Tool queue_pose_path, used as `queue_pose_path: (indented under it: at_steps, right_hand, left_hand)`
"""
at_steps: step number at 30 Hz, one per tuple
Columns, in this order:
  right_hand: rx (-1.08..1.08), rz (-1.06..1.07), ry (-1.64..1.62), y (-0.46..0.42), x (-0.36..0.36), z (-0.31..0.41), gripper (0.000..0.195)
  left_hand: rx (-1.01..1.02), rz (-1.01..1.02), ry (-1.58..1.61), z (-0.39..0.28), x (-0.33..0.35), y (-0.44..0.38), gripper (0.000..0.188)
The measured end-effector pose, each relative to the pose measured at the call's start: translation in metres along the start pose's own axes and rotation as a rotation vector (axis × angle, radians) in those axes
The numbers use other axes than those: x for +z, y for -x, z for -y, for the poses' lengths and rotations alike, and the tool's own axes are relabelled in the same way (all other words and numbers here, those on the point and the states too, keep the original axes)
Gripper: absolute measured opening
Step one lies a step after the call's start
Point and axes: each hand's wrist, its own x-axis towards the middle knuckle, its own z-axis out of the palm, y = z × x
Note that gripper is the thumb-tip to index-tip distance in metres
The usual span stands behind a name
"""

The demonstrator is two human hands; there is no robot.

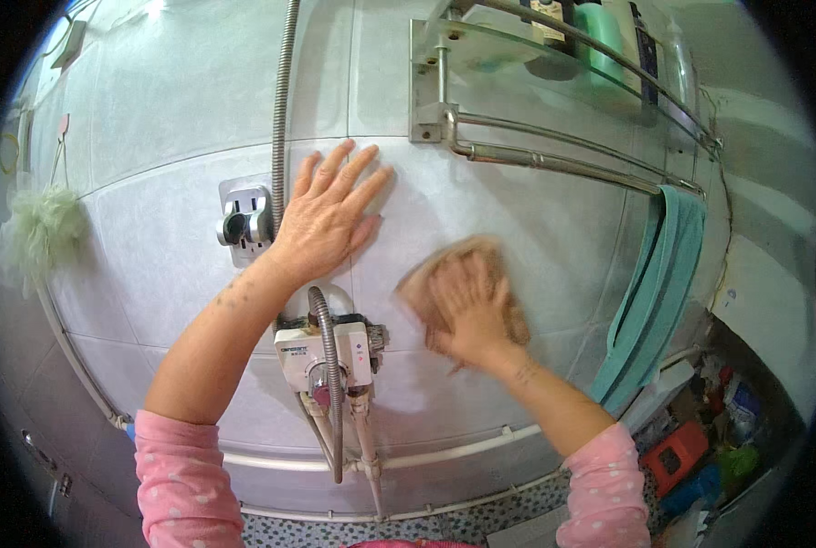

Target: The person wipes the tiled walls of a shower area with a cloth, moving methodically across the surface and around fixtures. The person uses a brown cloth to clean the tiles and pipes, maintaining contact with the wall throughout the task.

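Observation:
Pale grey wall tiles (pixel 195 301) stand before me. My left hand (pixel 329 209) rests flat against them, fingers spread and holding nothing, just right of a metal shower hose (pixel 283 103). Lower and to the right, my right hand (pixel 473 312) presses a brown cloth (pixel 422 288) to the wall; both are blurred. Part of the cloth is hidden under the palm. Below my left hand is a white shower mixer valve (pixel 354 349), with a hose looping down over its front. A chrome shower-head holder (pixel 243 222) on a plate is mounted beside my left wrist.
A glass shelf (pixel 497 51) with metal rails and several bottles, including a green bottle (pixel 598 41), juts out at upper right. A teal towel (pixel 661 288) hangs from its bar. White pipes (pixel 442 453) run along the lower wall. A mesh bath puff (pixel 45 226) hangs left.

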Motion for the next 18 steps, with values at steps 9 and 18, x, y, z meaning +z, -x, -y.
queue_pose_path:
  at_steps: [9, 18]
  right_hand:
    - [-0.389, -0.052, -0.001, -0.008, -0.011, -0.033, 0.085]
    - [-0.076, -0.397, 0.051, -0.078, -0.038, -0.006, 0.093]
  left_hand:
    - [-0.028, -0.096, -0.069, 0.001, 0.033, 0.0, 0.061]
    - [0.013, -0.229, -0.004, 0.001, 0.035, 0.005, 0.056]
